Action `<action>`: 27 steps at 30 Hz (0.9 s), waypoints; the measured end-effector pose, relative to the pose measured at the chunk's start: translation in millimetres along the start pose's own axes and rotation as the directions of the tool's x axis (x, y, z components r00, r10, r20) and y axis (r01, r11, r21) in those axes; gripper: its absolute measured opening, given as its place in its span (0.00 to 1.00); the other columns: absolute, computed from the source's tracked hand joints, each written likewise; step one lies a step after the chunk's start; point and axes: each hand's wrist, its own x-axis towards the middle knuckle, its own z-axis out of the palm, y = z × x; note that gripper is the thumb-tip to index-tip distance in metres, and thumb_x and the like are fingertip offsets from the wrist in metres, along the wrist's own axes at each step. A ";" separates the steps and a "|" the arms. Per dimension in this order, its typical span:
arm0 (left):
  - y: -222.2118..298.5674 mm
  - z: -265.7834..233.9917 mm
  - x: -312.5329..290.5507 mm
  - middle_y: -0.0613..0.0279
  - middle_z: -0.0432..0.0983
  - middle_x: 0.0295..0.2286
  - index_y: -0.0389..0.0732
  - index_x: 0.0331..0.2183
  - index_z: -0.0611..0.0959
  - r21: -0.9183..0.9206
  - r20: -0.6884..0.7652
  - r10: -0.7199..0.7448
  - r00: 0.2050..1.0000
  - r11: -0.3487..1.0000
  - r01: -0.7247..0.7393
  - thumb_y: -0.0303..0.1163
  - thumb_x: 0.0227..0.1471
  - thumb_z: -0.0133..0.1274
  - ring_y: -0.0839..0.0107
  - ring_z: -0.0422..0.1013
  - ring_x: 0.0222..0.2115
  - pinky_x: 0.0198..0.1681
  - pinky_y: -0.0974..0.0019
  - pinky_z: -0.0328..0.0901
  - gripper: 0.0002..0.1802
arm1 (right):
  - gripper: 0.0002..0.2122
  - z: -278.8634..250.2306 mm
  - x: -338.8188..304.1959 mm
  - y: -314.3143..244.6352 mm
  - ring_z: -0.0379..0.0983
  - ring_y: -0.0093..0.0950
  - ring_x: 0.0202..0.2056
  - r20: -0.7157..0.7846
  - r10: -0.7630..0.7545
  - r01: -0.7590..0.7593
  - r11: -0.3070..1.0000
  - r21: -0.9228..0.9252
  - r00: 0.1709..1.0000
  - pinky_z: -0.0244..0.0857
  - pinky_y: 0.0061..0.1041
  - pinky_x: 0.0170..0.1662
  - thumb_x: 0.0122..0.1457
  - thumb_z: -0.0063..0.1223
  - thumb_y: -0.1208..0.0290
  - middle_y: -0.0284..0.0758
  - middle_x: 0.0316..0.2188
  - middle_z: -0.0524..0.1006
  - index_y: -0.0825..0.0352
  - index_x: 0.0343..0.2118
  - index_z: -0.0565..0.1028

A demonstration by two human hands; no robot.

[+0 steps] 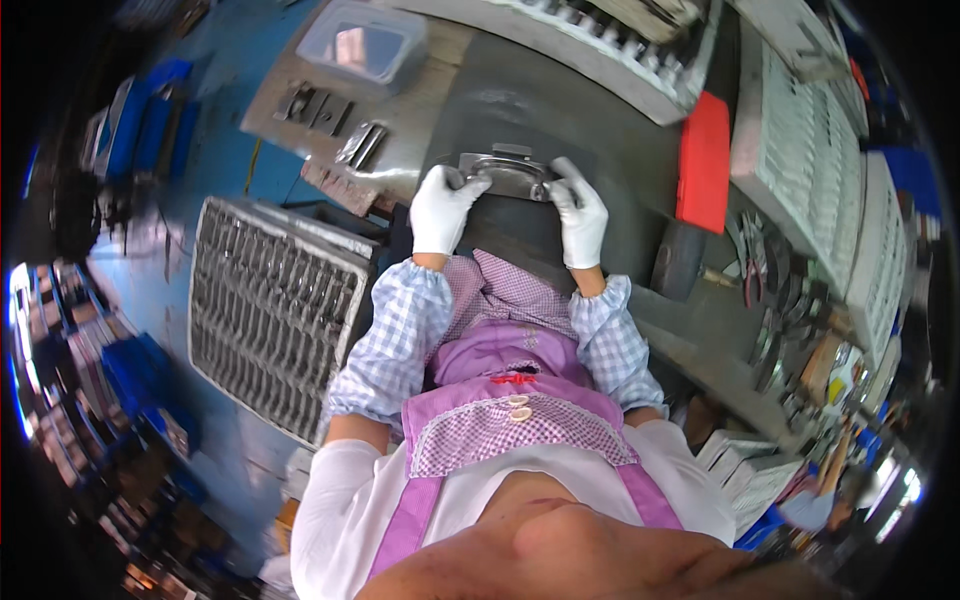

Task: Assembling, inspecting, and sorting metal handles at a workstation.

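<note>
A shiny, arched metal handle (508, 168) lies at a small metal block on the dark mat of the bench, in front of me. My left hand (443, 208), in a white glove, is closed with thumb and fingers at the handle's left end. At its right end is my right hand (580, 215), gloved in white too, its thumb and fingertips curled around that end. The fingertips partly cover both ends. Just behind the arch sits a small flat metal piece (512, 151).
At the bench's far left are a clear plastic box (362, 45), metal blocks (315, 108) and shiny metal pieces (363, 146). A tray of metal parts (275, 310) stands left of me. To the right are a red box (703, 163), pliers (752, 262) and white trays (800, 160).
</note>
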 end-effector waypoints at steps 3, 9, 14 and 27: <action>-13.6 -5.3 -5.7 0.50 0.80 0.29 0.39 0.30 0.82 0.085 -0.068 0.160 0.985 0.984 -0.154 0.52 0.44 0.66 0.54 0.77 0.31 0.35 0.55 0.70 0.25 | 0.21 20.2 -5.2 -8.3 0.74 0.38 0.33 0.101 -0.308 0.324 0.881 -0.345 0.946 0.67 0.35 0.39 0.54 0.64 0.65 0.41 0.31 0.78 0.62 0.51 0.78; -5.3 -41.9 -63.0 0.52 0.79 0.30 0.39 0.40 0.83 -0.607 0.393 -0.108 0.913 0.716 0.346 0.47 0.60 0.53 0.57 0.77 0.32 0.37 0.60 0.70 0.21 | 0.14 29.6 -63.2 -19.5 0.69 0.32 0.26 0.394 -0.616 0.726 0.503 -0.469 0.682 0.64 0.36 0.33 0.45 0.62 0.78 0.31 0.24 0.73 0.56 0.36 0.85; -141.8 -186.5 -61.6 0.51 0.79 0.36 0.43 0.40 0.81 0.405 -0.135 -0.058 0.989 0.908 0.109 0.27 0.59 0.44 0.56 0.77 0.35 0.41 0.55 0.72 0.11 | 0.12 19.1 -67.5 -21.8 0.76 0.35 0.33 0.246 -0.308 0.393 0.756 -0.524 0.919 0.69 0.34 0.40 0.61 0.58 0.74 0.40 0.34 0.81 0.69 0.46 0.81; -433.5 -504.1 67.6 0.52 0.78 0.48 0.50 0.53 0.79 0.068 -0.748 -0.437 0.499 0.697 0.713 0.46 0.52 0.55 0.53 0.72 0.52 0.56 0.55 0.65 0.27 | 0.10 22.3 -70.4 -4.8 0.73 0.38 0.32 0.181 -0.202 0.260 0.500 -0.826 0.963 0.67 0.37 0.39 0.62 0.55 0.65 0.37 0.29 0.76 0.57 0.44 0.83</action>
